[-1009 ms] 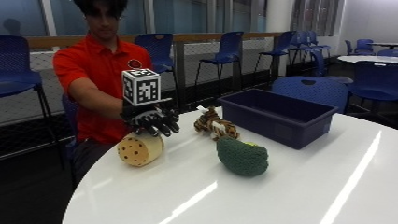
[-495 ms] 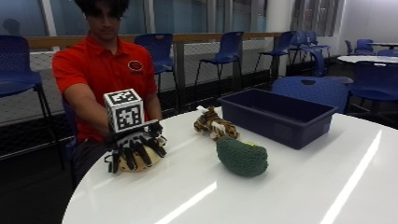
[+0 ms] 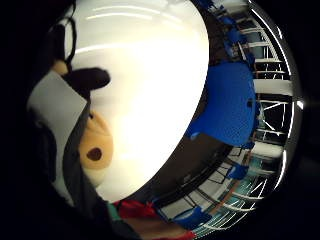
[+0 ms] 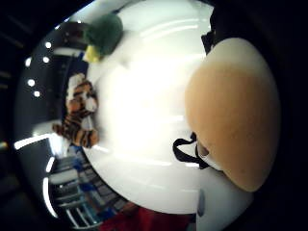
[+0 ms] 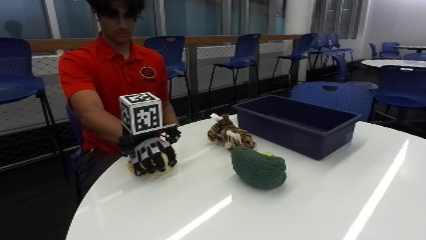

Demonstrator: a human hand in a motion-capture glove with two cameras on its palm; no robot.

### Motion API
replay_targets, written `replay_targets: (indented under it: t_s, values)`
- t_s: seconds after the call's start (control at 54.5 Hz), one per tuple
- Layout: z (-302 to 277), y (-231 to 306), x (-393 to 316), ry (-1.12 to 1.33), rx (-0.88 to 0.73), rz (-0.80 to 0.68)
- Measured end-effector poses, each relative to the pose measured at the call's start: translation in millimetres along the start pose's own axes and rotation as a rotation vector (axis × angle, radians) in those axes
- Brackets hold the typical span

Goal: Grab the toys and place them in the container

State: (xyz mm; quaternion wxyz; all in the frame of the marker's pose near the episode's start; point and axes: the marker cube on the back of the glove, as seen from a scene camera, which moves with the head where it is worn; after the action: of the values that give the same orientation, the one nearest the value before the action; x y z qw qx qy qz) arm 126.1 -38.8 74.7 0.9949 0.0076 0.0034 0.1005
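grip [image 5: 152, 155]: fingers curled round tan toy [image 5: 160, 167]; on table [image 5: 299, 210]

I count three toys on my table: one tan round plush [image 5: 150, 167], one tiger [image 5: 228, 133], one green plush [image 5: 258, 168]. Plus one navy bin [image 5: 297, 124].

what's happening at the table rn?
A person's gloved right hand grips a tan round plush toy resting on the white table. A tiger toy and a green knitted toy lie untouched nearby. The dark blue container shows nothing inside from this angle, so the tidy-up looks barely started.
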Motion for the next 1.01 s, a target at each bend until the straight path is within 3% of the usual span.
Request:
replay_targets:
  t_s: [0.257, 0.422, 0.77, 0.88, 1.009]
  values:
    - [-45, -21, -23, -0.098, -0.033, -0.053]
    - [-96, -46, -74, -0.157, -0.045, -0.084]
    - [-181, -77, -277, -0.109, 0.071, -0.342]
    - [-192, -71, -346, -0.145, 0.07, -0.463]
    - [-189, -72, -408, -0.129, 0.08, -0.497]
